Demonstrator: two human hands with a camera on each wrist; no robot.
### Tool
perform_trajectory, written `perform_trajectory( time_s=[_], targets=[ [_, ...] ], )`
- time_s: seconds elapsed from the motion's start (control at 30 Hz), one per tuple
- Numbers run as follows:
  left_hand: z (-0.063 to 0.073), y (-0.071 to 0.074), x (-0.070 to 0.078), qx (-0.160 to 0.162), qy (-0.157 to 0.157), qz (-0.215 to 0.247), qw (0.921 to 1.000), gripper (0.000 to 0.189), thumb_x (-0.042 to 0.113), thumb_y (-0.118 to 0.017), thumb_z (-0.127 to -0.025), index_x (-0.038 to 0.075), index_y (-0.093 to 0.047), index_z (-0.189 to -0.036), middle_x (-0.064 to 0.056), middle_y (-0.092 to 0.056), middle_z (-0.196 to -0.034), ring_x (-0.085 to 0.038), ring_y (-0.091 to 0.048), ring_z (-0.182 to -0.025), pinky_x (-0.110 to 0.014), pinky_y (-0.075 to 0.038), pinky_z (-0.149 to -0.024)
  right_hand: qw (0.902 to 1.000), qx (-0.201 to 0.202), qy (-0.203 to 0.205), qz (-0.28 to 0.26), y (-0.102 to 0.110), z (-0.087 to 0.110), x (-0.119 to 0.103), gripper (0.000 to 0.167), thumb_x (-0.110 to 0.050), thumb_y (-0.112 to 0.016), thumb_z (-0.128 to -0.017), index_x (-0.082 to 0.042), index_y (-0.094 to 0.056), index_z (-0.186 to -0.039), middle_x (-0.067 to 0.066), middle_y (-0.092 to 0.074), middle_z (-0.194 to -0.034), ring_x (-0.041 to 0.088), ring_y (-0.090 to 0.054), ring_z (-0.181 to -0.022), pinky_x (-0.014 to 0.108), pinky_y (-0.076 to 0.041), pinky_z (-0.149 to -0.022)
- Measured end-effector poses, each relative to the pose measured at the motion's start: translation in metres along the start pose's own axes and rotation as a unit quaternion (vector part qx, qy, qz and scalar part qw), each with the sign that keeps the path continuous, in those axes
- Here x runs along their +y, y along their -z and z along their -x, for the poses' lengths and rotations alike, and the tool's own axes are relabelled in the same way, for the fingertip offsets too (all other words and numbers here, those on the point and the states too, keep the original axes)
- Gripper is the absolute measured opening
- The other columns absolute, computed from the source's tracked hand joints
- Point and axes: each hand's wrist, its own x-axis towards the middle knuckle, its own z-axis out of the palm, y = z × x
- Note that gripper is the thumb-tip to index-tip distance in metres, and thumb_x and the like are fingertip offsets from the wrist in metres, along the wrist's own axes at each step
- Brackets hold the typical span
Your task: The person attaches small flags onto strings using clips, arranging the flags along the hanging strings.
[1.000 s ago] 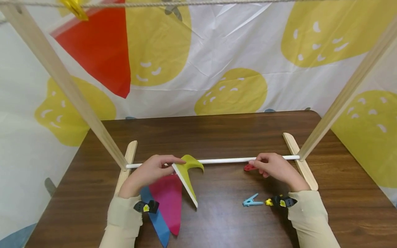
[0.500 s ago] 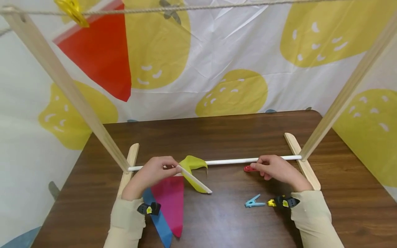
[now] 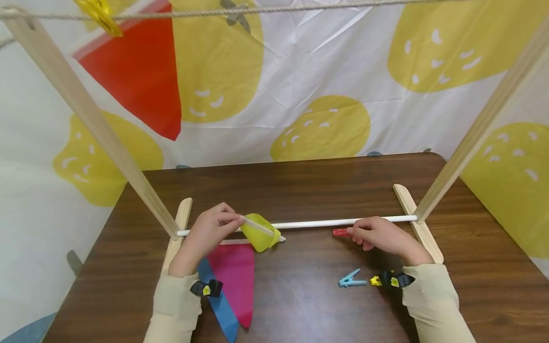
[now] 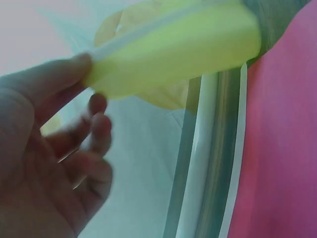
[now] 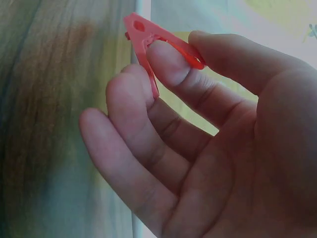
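Observation:
My left hand [image 3: 213,228] pinches a yellow pennant flag [image 3: 256,236] by one corner of its white edge. The pennant hangs curled above the table in front of the white rod, and in the left wrist view the yellow pennant [image 4: 173,59] lies between thumb and index finger. To the right, my right hand [image 3: 379,237] holds a red clothespin [image 3: 341,232]. In the right wrist view one leg of the red clothespin [image 5: 171,42] is between thumb and index finger. A pink pennant [image 3: 233,281] lies below the left hand, partly over a blue pennant [image 3: 223,309].
A light blue clothespin [image 3: 352,279] and a yellow clothespin [image 3: 375,280] lie near the right wrist. Wooden posts joined by a white rod [image 3: 321,223] stand on the table. Overhead runs a rope [image 3: 257,10], with a red pennant [image 3: 137,71] and yellow clothespin [image 3: 100,16].
The yellow pennant has swung round and curled up, its white edge turning from steeply down to slanting right. The red clothespin has turned slightly in my right hand.

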Motion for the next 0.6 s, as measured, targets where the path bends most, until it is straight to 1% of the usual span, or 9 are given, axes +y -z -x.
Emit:
perform_trajectory(
  time_s=[0.1,0.17,0.23,0.3,0.43,0.53,0.6],
  targets=[
    [-0.0019,0.0009,-0.0016,0.044,-0.002,0.002,0.999,0.024,0.039,-0.06,-0.082,0.02,-0.071,-0.094,0.009,-0.052,-0.085,-0.01,-0.05,-0.075,-0.028,-0.045,-0.061,0.9999,-0.008,0.014,-0.001,0.0002,-0.0003,0.0,0.031,-0.032,-0.05,-0.091,-0.004,-0.06,-0.081,0.007,-0.056,-0.072,0.018,-0.057,-0.063,0.03,-0.05,-0.06],
    [-0.0037,0.001,-0.0017,0.063,-0.011,0.003,0.9979,0.021,0.036,-0.061,-0.082,0.021,-0.07,-0.093,0.01,-0.054,-0.084,-0.01,-0.051,-0.074,-0.028,-0.046,-0.062,0.9997,-0.009,0.023,0.001,0.0011,0.0003,0.0008,0.03,-0.032,-0.049,-0.091,-0.005,-0.06,-0.082,0.007,-0.057,-0.072,0.019,-0.057,-0.064,0.031,-0.049,-0.06],
    [-0.0051,0.0011,-0.0011,0.069,-0.017,0.007,0.9975,0.016,0.034,-0.062,-0.082,0.022,-0.069,-0.091,0.011,-0.056,-0.084,-0.009,-0.052,-0.073,-0.027,-0.046,-0.064,0.9995,-0.008,0.03,0.0,0.002,0.0006,0.0015,0.029,-0.031,-0.049,-0.091,-0.005,-0.06,-0.085,0.007,-0.057,-0.071,0.019,-0.057,-0.064,0.032,-0.049,-0.06],
    [-0.0059,0.0014,0.0,0.066,-0.018,0.009,0.9976,0.013,0.033,-0.063,-0.082,0.022,-0.066,-0.089,0.011,-0.057,-0.081,-0.009,-0.052,-0.071,-0.027,-0.046,-0.064,0.9994,-0.004,0.035,-0.004,0.0022,0.0007,0.0014,0.029,-0.031,-0.049,-0.091,-0.004,-0.06,-0.087,0.007,-0.057,-0.07,0.02,-0.057,-0.065,0.032,-0.049,-0.061],
    [-0.0069,0.0014,0.0014,0.059,-0.004,0.008,0.9982,0.015,0.034,-0.063,-0.081,0.021,-0.061,-0.089,0.007,-0.057,-0.076,-0.012,-0.05,-0.067,-0.028,-0.044,-0.06,0.9989,0.012,0.039,-0.023,0.0024,0.0003,0.0001,0.028,-0.029,-0.05,-0.091,-0.002,-0.061,-0.089,0.008,-0.058,-0.07,0.024,-0.058,-0.067,0.033,-0.05,-0.061],
    [-0.0069,0.0014,0.0012,0.067,0.009,0.008,0.9977,0.018,0.035,-0.062,-0.082,0.02,-0.058,-0.091,0.005,-0.055,-0.075,-0.013,-0.049,-0.067,-0.029,-0.043,-0.058,0.9982,0.029,0.04,-0.035,0.0025,-0.0003,-0.0004,0.024,-0.024,-0.052,-0.09,-0.001,-0.06,-0.089,0.01,-0.059,-0.072,0.025,-0.058,-0.069,0.034,-0.051,-0.062],
    [-0.0067,0.0018,0.0005,0.078,0.007,0.007,0.9969,0.017,0.034,-0.062,-0.083,0.02,-0.059,-0.091,0.005,-0.054,-0.078,-0.012,-0.049,-0.069,-0.029,-0.043,-0.061,0.9977,0.038,0.042,-0.037,0.0025,-0.0009,-0.0006,0.021,-0.021,-0.052,-0.09,-0.002,-0.061,-0.089,0.01,-0.06,-0.073,0.025,-0.059,-0.069,0.034,-0.051,-0.061]
  ],
)
